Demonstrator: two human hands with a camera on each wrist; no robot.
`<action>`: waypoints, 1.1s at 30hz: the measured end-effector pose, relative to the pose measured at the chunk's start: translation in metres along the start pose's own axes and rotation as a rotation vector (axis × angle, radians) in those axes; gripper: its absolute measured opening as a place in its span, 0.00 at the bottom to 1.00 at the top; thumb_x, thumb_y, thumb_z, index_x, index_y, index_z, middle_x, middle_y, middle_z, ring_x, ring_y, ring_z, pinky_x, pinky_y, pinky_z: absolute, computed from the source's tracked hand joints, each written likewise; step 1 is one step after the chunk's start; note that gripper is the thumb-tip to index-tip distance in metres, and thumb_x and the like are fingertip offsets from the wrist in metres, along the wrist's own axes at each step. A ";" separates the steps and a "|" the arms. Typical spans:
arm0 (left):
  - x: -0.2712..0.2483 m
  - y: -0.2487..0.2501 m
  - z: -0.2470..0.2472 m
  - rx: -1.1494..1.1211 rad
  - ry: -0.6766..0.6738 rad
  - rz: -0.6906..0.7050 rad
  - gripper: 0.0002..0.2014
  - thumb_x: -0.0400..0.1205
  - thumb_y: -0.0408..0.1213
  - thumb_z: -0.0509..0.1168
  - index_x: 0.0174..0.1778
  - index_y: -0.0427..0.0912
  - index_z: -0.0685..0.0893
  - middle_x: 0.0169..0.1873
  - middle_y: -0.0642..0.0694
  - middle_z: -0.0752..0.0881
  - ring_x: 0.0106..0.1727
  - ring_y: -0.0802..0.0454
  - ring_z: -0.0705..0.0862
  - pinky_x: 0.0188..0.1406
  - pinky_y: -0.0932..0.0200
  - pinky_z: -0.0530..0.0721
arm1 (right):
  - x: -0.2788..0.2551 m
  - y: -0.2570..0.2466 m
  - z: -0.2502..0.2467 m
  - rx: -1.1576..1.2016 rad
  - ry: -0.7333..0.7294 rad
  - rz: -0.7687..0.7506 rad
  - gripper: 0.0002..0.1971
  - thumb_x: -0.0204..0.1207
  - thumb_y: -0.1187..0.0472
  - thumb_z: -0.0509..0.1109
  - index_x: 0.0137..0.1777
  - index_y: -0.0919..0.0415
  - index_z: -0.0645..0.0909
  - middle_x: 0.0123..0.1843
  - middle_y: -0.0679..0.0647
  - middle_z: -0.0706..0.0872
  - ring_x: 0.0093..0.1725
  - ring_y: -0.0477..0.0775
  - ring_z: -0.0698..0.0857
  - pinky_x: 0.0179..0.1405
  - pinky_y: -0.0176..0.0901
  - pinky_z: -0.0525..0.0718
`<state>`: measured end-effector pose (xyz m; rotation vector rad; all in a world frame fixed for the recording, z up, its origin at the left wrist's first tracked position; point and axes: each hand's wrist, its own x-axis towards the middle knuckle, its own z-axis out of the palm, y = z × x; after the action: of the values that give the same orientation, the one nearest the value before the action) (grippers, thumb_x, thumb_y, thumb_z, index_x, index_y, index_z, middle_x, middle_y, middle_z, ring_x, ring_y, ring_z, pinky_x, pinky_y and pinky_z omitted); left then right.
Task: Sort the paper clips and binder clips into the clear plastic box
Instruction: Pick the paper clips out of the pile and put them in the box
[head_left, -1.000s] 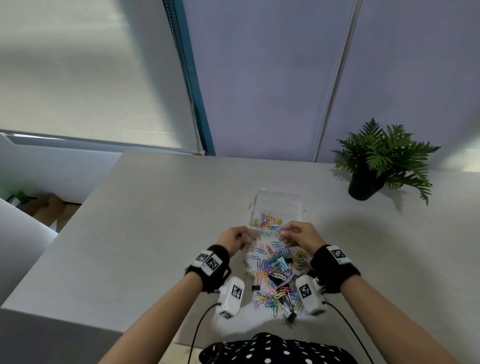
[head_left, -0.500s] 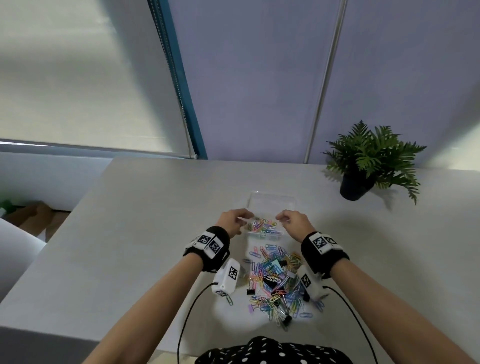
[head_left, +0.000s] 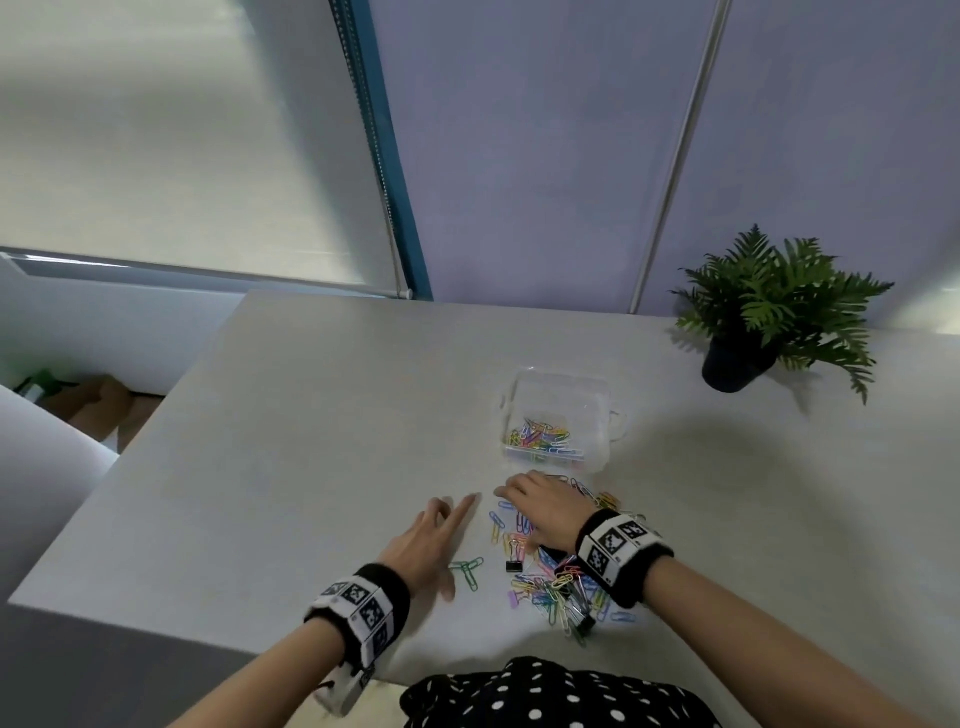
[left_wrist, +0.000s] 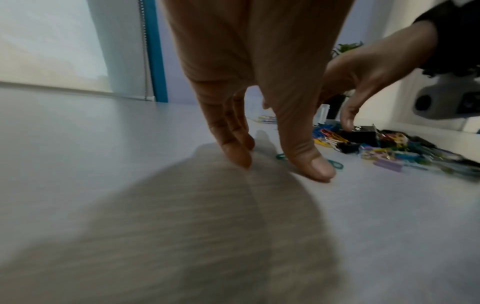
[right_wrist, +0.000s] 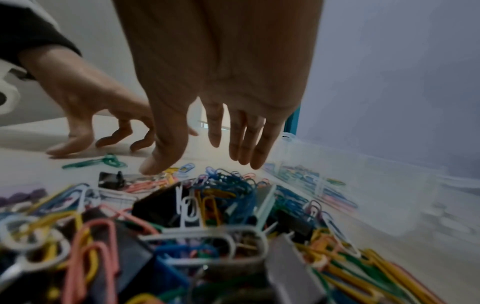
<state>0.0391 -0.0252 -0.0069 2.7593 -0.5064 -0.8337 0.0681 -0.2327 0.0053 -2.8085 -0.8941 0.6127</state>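
The clear plastic box (head_left: 561, 395) stands mid-table with several coloured paper clips (head_left: 543, 441) in its near part. In front of it lies a mixed pile of paper clips and binder clips (head_left: 558, 582). My right hand (head_left: 519, 499) hovers over the pile's far edge with fingers straight and relaxed (right_wrist: 200, 162), holding nothing. My left hand (head_left: 447, 535) is on the table left of the pile, fingertips down (left_wrist: 278, 164), empty. Green paper clips (head_left: 467, 569) lie beside its thumb. A black binder clip (head_left: 514, 564) stands just right of them.
A potted fern (head_left: 763, 322) stands at the back right of the grey table (head_left: 311, 441). The table's left edge drops off to the floor. The near edge runs just below my wrists.
Both hands have drawn back from over the box to the pile and opened. The left hand has moved down to the table left of the pile.
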 end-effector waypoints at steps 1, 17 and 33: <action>0.005 0.003 -0.001 -0.029 0.016 -0.003 0.59 0.64 0.34 0.79 0.80 0.54 0.43 0.72 0.39 0.60 0.68 0.41 0.71 0.66 0.44 0.78 | 0.002 -0.002 0.001 -0.030 -0.004 0.001 0.39 0.69 0.57 0.74 0.76 0.60 0.58 0.73 0.57 0.67 0.72 0.57 0.66 0.74 0.50 0.63; 0.045 0.051 -0.008 -0.065 0.151 0.032 0.08 0.80 0.31 0.58 0.52 0.33 0.80 0.49 0.37 0.78 0.52 0.39 0.82 0.56 0.49 0.80 | 0.007 -0.001 0.007 -0.027 0.016 0.091 0.04 0.73 0.64 0.68 0.45 0.59 0.76 0.54 0.60 0.81 0.57 0.62 0.77 0.54 0.52 0.74; 0.039 0.053 -0.004 0.196 0.096 0.059 0.14 0.82 0.36 0.58 0.63 0.37 0.73 0.63 0.38 0.77 0.67 0.40 0.74 0.57 0.45 0.79 | -0.014 0.031 -0.004 0.940 0.345 0.264 0.09 0.69 0.69 0.74 0.33 0.56 0.79 0.32 0.54 0.85 0.31 0.48 0.82 0.36 0.42 0.84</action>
<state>0.0581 -0.0887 -0.0066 2.9274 -0.6811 -0.6670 0.0757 -0.2667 0.0064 -2.0575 -0.0918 0.3981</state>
